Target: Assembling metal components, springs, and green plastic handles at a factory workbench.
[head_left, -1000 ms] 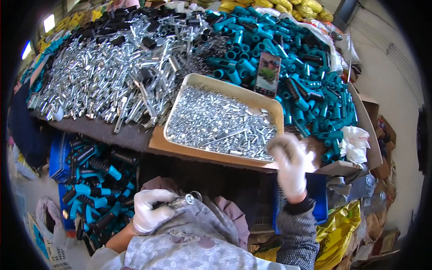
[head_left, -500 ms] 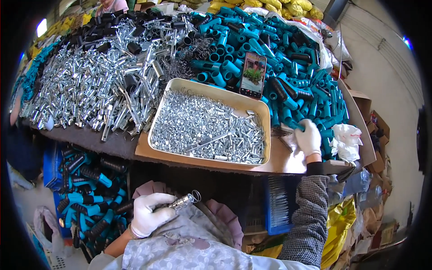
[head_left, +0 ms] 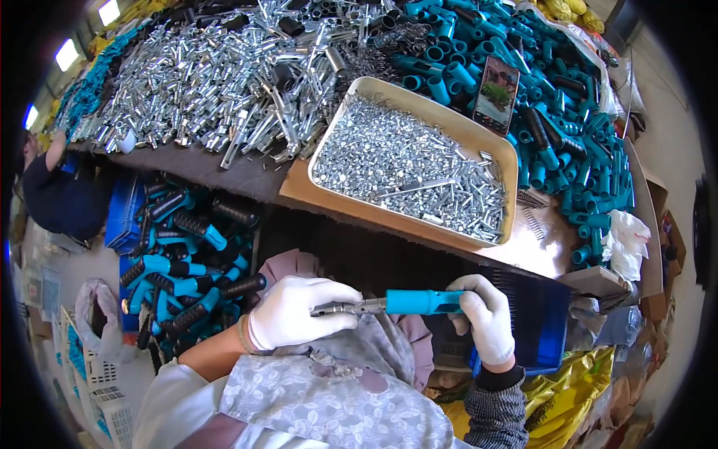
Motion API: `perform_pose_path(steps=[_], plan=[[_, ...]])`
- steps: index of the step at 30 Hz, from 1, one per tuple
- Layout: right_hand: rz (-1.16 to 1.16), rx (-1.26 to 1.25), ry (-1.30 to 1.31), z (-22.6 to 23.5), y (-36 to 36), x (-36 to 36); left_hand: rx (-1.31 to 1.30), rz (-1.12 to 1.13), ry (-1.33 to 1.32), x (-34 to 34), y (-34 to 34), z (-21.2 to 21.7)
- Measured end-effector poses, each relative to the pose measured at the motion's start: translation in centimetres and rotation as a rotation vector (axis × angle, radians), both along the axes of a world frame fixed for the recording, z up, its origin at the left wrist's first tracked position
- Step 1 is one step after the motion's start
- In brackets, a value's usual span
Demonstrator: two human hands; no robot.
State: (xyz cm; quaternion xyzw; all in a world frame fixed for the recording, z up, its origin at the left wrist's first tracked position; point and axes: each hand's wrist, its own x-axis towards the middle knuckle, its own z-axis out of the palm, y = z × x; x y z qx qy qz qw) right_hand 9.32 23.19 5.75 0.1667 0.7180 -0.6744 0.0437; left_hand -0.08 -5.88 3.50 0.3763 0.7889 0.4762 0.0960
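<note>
In front of my apron, my white-gloved left hand is closed around a metal rod that lies level and points right. The rod's right end meets a teal plastic sleeve; how far inside it reaches is hidden. My right hand, also gloved, pinches the sleeve's far end beside a cut-out slot. Beyond both hands, a cream tray full of small metal pins and bits rests on the table edge.
Silver metal parts are heaped at the back left, teal sleeves at the right. A phone leans behind the tray. Below left, a blue crate stands by assembled teal-and-black handles. Another person's arm shows far left.
My right hand has come back from the teal pile with a sleeve and brought it to the rod in my left hand. The spring at the rod's tip no longer shows. The view has shifted.
</note>
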Motion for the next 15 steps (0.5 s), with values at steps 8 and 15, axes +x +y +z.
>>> perform_pose_path(steps=[8,15], plan=[[0.586,0.532,0.091,-0.5,-4.5,-1.5,-0.151,-0.103,0.144,0.6,-1.4,0.0],[0.623,0.364,0.102,-1.3,-5.4,-2.2,-0.064,-0.204,0.209,0.8,-2.3,-0.3]])
